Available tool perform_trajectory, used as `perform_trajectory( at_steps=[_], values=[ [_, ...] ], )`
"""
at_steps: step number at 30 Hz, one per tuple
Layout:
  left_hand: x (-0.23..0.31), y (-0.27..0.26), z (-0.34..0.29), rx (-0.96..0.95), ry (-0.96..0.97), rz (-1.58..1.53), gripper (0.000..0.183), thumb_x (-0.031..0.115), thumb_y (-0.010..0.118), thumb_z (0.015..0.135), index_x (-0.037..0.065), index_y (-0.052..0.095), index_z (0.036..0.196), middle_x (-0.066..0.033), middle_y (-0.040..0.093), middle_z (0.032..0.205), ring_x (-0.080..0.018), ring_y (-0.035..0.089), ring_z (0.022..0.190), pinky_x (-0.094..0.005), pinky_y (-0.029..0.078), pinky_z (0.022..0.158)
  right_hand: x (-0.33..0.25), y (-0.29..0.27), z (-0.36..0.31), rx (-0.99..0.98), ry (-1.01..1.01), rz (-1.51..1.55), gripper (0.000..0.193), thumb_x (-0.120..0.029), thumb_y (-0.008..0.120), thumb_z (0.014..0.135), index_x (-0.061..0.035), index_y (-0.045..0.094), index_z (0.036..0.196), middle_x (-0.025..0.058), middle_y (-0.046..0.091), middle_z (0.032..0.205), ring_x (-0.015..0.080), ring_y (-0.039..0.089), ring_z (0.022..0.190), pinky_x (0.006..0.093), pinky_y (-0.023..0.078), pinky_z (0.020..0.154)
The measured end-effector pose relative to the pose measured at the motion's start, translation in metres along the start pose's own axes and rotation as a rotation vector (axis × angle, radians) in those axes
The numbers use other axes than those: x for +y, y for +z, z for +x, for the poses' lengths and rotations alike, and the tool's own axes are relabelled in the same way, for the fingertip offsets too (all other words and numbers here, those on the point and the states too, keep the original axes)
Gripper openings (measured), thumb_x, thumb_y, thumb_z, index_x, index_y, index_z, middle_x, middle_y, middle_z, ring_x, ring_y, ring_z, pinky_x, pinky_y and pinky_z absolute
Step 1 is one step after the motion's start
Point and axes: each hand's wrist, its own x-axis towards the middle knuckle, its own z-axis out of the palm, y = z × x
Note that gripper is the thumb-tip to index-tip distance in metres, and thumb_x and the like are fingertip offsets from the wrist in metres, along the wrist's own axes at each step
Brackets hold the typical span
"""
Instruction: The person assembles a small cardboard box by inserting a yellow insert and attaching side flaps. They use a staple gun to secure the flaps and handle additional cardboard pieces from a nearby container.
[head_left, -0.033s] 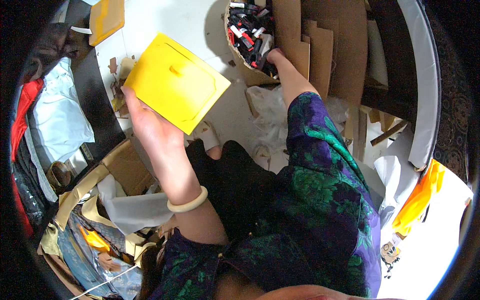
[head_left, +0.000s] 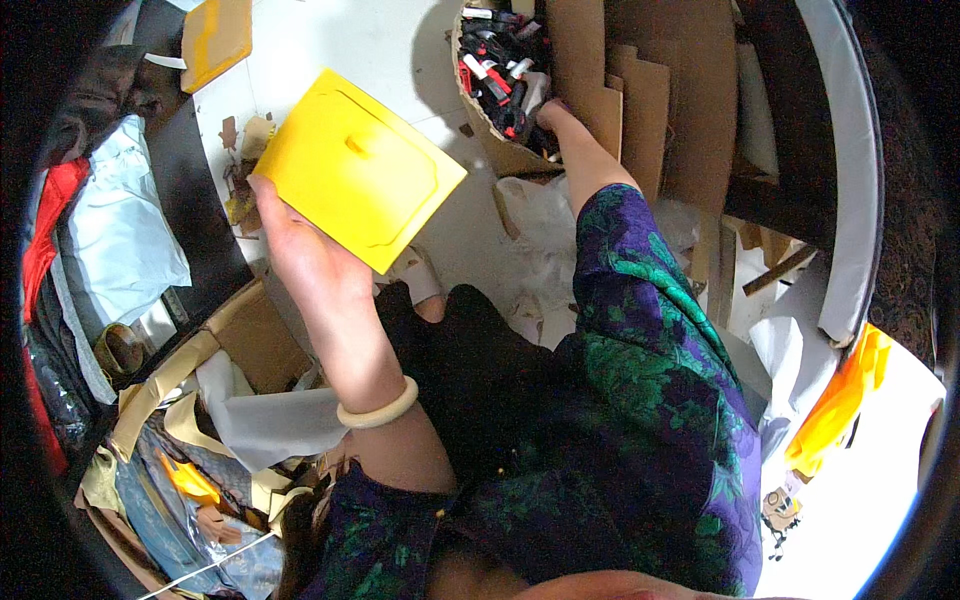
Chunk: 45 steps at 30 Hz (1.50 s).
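L hand (head_left: 300, 250): fingers clamp yellow card (head_left: 358, 165) at its 7 o'clock corner; card fans out to 1 o'clock, flat-on to camera.
R hand (head_left: 553, 118): at 1 o'clock, reaching into box of small parts (head_left: 500, 70); fingers hidden, can't tell grip.
Nearer card: L.

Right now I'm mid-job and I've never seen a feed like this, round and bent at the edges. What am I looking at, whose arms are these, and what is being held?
This is one view only, from a wide fisheye camera worn on a person's head, looking down; that is why straight edges bend near the rim. There is no machine: both arms are the wearer's own. The left hand, with a pale bangle on the wrist, grips a flat yellow card by its lower corner. The right hand, in a purple and green patterned sleeve, reaches into a cardboard box of small red, black and white items; whether it grasps one is hidden. Below lie a white floor, brown cardboard sheets and paper scraps.
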Motion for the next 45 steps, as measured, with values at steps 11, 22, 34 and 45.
perform_trajectory(
  at_steps=[11, 22, 34, 45],
  values=[
    [0.021, -0.003, -0.006, 0.014, 0.037, 0.040, 0.052, 0.043, 0.036, 0.108, 0.003, 0.052, 0.138, -0.0111, 0.061, 0.136, -0.0261, 0.059, 0.123, -0.0431, 0.046, 0.106, -0.027, -0.081, -0.172, 0.396, 0.017, 0.445, 0.039, -0.025, 0.048, 0.096, 0.0018, 0.069, 0.116, 0.0287, 0.064, 0.122, 0.0458, 0.061, 0.115, 0.0506, 0.051, 0.095],
    [0.011, -0.013, 0.002, -0.032, -0.001, -0.161, 0.052, 0.046, 0.039, 0.107, 0.002, 0.053, 0.131, -0.0104, 0.063, 0.127, -0.0220, 0.061, 0.116, -0.0392, 0.049, 0.101, 0.001, -0.145, -0.304, 0.877, -0.027, 0.635, 0.024, -0.016, 0.060, 0.091, 0.0047, 0.058, 0.102, 0.0294, 0.068, 0.094, 0.0483, 0.066, 0.091, 0.0545, 0.053, 0.079],
    [0.013, -0.005, 0.003, 0.051, 0.010, -0.088, 0.055, 0.048, 0.040, 0.106, 0.001, 0.053, 0.132, -0.0123, 0.063, 0.128, -0.0238, 0.062, 0.116, -0.0398, 0.048, 0.101, 0.015, -0.133, -0.310, 0.966, -0.072, 0.941, 0.036, -0.017, 0.080, 0.079, 0.0010, 0.064, 0.105, 0.0237, 0.071, 0.093, 0.0443, 0.068, 0.090, 0.0488, 0.053, 0.080],
    [0.014, -0.004, -0.001, 0.035, 0.023, -0.049, 0.056, 0.049, 0.040, 0.106, 0.002, 0.053, 0.132, -0.0115, 0.063, 0.128, -0.0234, 0.061, 0.118, -0.0394, 0.047, 0.102, -0.001, -0.115, -0.299, 0.804, -0.208, 0.370, 0.026, -0.007, 0.061, 0.085, -0.0054, 0.069, 0.110, 0.0204, 0.059, 0.124, 0.0424, 0.065, 0.102, 0.0492, 0.053, 0.089]
  ],
)
